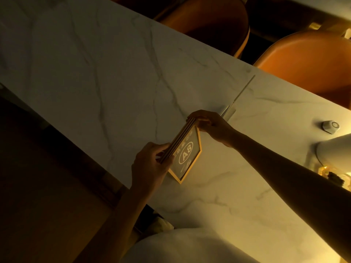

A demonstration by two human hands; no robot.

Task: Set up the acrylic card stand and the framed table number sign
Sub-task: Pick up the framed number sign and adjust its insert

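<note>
Two hands hold the framed table number sign (187,154) over the white marble desk (95,82). The left hand (150,166) grips its lower end with fingers closed around the gold frame, and the right hand (209,123) grips its upper end. The sign shows "A8" and leans tilted, its lower corner near the desk. Just beyond the sign, the clear acrylic card stand (237,99) stands upright. Right of the sign lies a small white round device (330,126). Two orange chairs (307,61) stand beyond the sign, at the far edge.
</note>
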